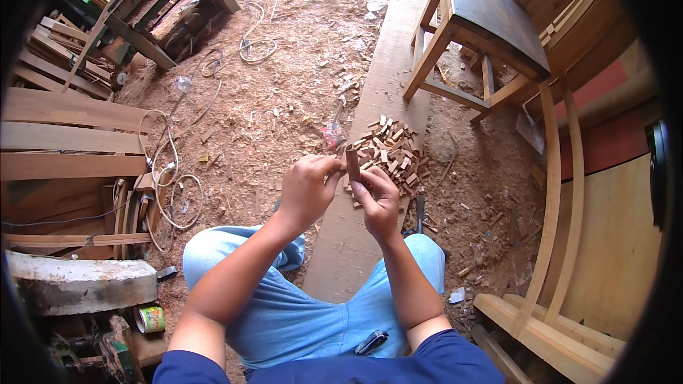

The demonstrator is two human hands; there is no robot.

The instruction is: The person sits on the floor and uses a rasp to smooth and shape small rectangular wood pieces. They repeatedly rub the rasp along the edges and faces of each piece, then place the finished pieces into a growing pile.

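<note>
In front of me, my right hand [379, 200] grips a short, brown, rolled tube [353, 163], perhaps sandpaper, and holds it upright. My left hand [310, 185] is closed in a pinch close beside the tube; whatever is between its fingertips is too small to make out. Just beyond both hands, many small cut wood blocks [391, 144] lie heaped on a long flat board [402, 35]. A dark-handled tool [420, 212] lies beside my right knee.
A wooden stool [491, 21] stands at the far right, a rough workbench [142, 18] at the far left. Planks [71, 131] and a looped pale cable [174, 163] lie at left. Shavings cover the floor [284, 92]. A small tin [150, 320] sits at lower left.
</note>
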